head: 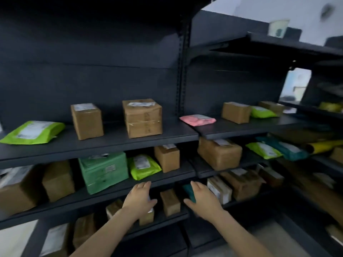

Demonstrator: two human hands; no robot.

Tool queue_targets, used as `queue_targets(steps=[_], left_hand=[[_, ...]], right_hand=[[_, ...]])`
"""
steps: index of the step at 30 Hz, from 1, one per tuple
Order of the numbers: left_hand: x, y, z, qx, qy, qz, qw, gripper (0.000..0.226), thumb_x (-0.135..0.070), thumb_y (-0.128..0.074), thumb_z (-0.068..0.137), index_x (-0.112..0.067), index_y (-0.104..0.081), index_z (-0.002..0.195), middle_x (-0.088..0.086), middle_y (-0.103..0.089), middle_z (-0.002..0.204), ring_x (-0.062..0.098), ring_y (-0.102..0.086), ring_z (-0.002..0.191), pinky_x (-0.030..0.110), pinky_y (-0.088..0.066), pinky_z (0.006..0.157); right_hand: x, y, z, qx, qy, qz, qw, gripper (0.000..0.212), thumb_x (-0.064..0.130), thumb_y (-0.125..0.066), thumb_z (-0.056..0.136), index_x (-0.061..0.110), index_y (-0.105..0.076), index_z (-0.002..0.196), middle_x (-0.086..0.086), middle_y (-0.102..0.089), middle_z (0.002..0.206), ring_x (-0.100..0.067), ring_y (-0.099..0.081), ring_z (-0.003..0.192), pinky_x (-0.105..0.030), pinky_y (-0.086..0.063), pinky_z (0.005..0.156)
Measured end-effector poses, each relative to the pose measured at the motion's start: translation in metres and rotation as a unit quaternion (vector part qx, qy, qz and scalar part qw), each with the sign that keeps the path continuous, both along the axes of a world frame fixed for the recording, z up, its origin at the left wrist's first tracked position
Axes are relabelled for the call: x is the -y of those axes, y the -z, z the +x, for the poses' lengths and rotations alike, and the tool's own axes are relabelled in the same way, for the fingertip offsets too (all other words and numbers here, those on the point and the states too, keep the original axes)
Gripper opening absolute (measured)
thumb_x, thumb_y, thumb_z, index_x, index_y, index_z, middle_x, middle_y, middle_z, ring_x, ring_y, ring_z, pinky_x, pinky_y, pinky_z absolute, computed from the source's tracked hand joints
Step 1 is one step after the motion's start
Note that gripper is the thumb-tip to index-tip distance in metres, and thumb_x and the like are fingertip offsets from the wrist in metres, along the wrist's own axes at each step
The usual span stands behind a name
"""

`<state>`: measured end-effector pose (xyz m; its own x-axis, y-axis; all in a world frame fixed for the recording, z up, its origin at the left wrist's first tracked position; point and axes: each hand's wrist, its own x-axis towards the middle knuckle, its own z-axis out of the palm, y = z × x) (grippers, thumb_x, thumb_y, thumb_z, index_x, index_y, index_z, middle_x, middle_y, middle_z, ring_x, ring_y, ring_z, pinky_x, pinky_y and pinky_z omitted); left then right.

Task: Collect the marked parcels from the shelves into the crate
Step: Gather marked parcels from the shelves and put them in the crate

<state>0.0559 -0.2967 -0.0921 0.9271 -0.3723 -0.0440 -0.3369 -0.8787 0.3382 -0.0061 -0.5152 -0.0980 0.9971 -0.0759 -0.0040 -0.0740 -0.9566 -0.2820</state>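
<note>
Dark metal shelves (104, 143) hold many parcels. A small brown box (169, 202) stands on a lower shelf between my two hands. My left hand (139, 198) is open, fingers spread, in front of another box with a white label (147, 217). My right hand (202, 199) is open too, just in front of a teal bag (188, 191). Neither hand holds anything. Above them lie a lime bag (143, 166) and a green wrapped parcel (103, 171). No crate is in view, and marks on the parcels are too blurred to read.
The top shelf carries a lime bag (33, 132), two cardboard boxes (142, 117), a pink bag (197, 120) and more boxes to the right. A second shelving unit (315, 164) with parcels stands at the right. A paper cup (278, 27) sits on top.
</note>
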Motion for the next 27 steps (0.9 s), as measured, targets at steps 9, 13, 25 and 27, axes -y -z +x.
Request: queue_targets(steps=[9, 13, 25, 27], left_hand=[[0.124, 0.001, 0.048, 0.002, 0.117, -0.012, 0.993, 0.072, -0.043, -0.048, 0.093, -0.013, -0.015, 0.15, 0.003, -0.023, 0.155, 0.02, -0.021, 0.143, 0.031, -0.025, 0.115], [0.166, 0.005, 0.08, -0.001, 0.143, -0.017, 0.99, 0.073, -0.043, -0.048, 0.093, -0.012, -0.014, 0.15, 0.004, -0.022, 0.156, 0.02, -0.022, 0.143, 0.031, -0.026, 0.115], [0.244, 0.029, 0.162, -0.045, 0.174, -0.028, 0.983, 0.075, -0.046, -0.047, 0.092, -0.014, -0.013, 0.15, 0.005, -0.018, 0.157, 0.02, -0.018, 0.144, 0.029, -0.024, 0.115], [0.253, 0.034, 0.169, -0.052, 0.173, -0.03, 0.983, 0.074, -0.046, -0.047, 0.092, -0.015, -0.013, 0.15, 0.004, -0.018, 0.157, 0.02, -0.018, 0.144, 0.028, -0.024, 0.114]], right_hand=[[0.101, 0.003, 0.003, 0.013, 0.103, -0.001, 0.995, 0.072, 0.049, -0.046, 0.091, 0.013, -0.019, 0.148, -0.005, -0.032, 0.15, -0.02, -0.032, 0.135, -0.028, -0.037, 0.105], [0.138, 0.005, 0.03, 0.022, 0.136, -0.01, 0.99, 0.073, 0.048, -0.047, 0.091, 0.011, -0.019, 0.148, -0.005, -0.03, 0.151, -0.02, -0.03, 0.137, -0.028, -0.031, 0.108], [0.205, 0.022, 0.099, 0.011, 0.17, 0.015, 0.985, 0.073, 0.048, -0.046, 0.092, 0.012, -0.018, 0.148, -0.004, -0.03, 0.151, -0.019, -0.028, 0.137, -0.028, -0.031, 0.109], [0.22, 0.025, 0.105, 0.016, 0.186, 0.016, 0.982, 0.071, 0.047, -0.047, 0.091, 0.012, -0.02, 0.148, -0.004, -0.032, 0.149, -0.019, -0.031, 0.136, -0.027, -0.032, 0.108]])
